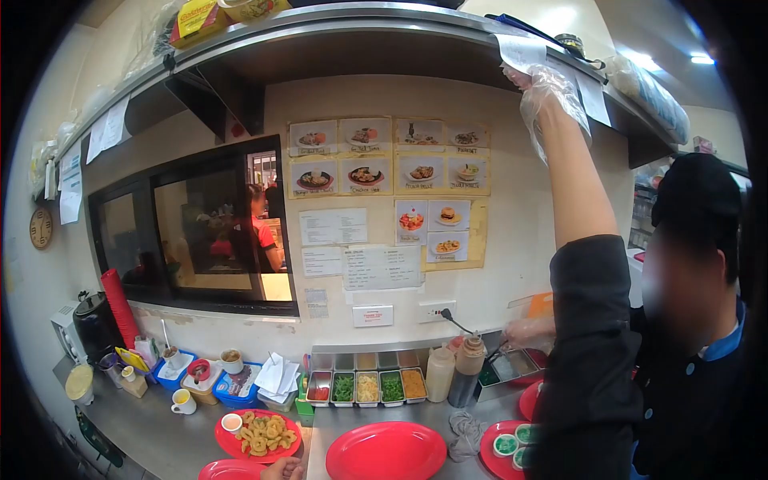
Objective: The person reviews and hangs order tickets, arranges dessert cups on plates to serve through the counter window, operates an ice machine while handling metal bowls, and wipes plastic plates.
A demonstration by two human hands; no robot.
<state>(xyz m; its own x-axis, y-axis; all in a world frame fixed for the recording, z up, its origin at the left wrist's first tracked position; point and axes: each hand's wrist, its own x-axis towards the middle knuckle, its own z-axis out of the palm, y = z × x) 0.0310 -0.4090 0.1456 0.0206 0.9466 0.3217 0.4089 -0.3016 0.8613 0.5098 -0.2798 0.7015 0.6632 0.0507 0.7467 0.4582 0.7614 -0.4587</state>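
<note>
My right hand [550,90], in a clear plastic glove, is raised to the shelf edge, its fingers closed on a white paper slip [522,51]. At the bottom edge my bare left hand [283,469] shows in part, its fingers curled; what it holds, if anything, is hidden. Beside it lies a red plate [226,436] bearing fried rings [266,433] and a small cup of sauce [232,422]. Another red plate [386,453], bare, is to its right. Part of a third red plate [230,470] shows at the lower left.
A co-worker in a black cap [696,188] stands close at the right, a gloved hand [530,330] near a metal bin. Ingredient trays [366,386] and squeeze bottles [439,374] line the counter's back. Tubs and mugs [183,402] stand left; the shelf [360,22] runs overhead.
</note>
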